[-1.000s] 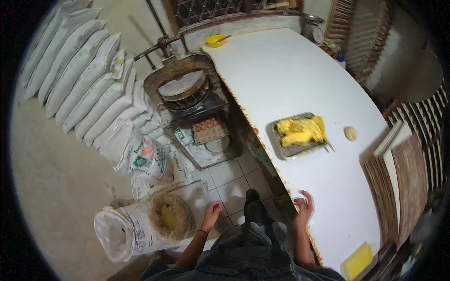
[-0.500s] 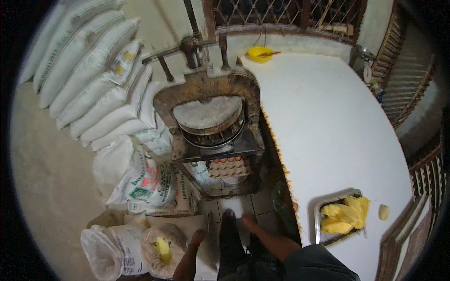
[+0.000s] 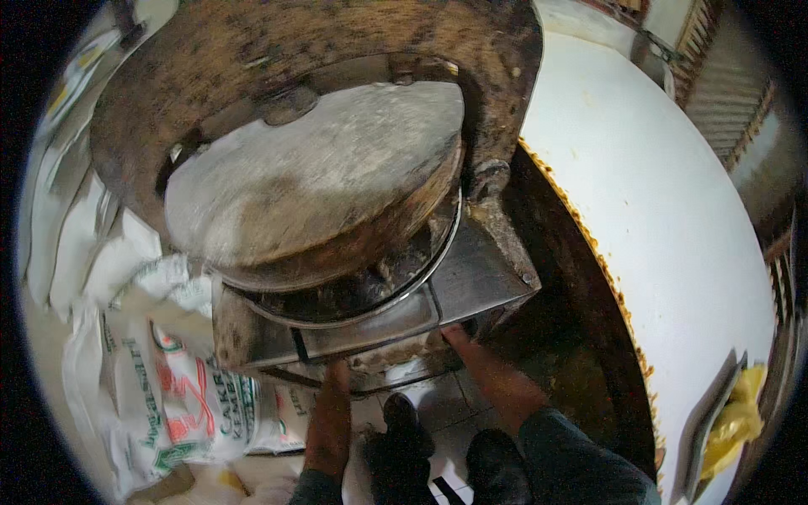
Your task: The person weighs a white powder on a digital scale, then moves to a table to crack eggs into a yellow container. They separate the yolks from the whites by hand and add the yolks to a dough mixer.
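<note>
A large dough press [image 3: 497,76] with a round, worn metal head [image 3: 328,168] fills the view in front of me. Under the head is a round pan [image 3: 438,269] with a shiny rim, set over a flat metal plate [image 3: 370,324]. Both hands reach in beneath that plate's front edge. My left hand [image 3: 338,370] is at the left and my right hand [image 3: 456,338] at the right, fingers hidden under the plate. Between them, part of a tan egg tray [image 3: 400,353] shows below the edge; whether the hands grip it I cannot tell.
At right, a white table [image 3: 665,210] with a chipped brown edge holds a metal tray [image 3: 711,429] of yellow bags [image 3: 741,412]. Printed sacks [image 3: 177,404] stand at lower left, with stacked white sacks [image 3: 67,236] beyond. My shoes [image 3: 497,463] are on floor tiles.
I have come in close and bent over the press, which now looks much larger. Both hands moved from beside my legs to under its front plate. The eggs seen earlier are now hidden.
</note>
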Motion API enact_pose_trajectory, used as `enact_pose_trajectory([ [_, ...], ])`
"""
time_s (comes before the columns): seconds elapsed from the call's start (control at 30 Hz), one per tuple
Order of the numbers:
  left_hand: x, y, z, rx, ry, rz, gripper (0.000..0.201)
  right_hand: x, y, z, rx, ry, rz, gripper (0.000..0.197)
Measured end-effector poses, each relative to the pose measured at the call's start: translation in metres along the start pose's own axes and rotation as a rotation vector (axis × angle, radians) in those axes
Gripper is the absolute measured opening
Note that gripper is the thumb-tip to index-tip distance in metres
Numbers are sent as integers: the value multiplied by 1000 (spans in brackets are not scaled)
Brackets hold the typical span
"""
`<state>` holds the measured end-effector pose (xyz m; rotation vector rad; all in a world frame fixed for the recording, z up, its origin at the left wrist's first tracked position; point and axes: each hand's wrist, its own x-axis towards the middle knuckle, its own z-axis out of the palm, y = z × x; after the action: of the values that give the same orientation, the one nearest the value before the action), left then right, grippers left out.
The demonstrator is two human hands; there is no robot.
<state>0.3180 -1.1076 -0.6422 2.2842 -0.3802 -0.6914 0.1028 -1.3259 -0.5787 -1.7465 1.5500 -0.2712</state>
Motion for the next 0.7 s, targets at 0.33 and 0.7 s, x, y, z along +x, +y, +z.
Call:
enact_pose_trajectory([
  [0.33,-52,-21,-3,121,51,-19,58,-80,26,-3,-30,-83,230,55],
  [0.7,-186,-59,-75,-113,-383,-72,71,-214,60,-31,-76,131,80,60],
])
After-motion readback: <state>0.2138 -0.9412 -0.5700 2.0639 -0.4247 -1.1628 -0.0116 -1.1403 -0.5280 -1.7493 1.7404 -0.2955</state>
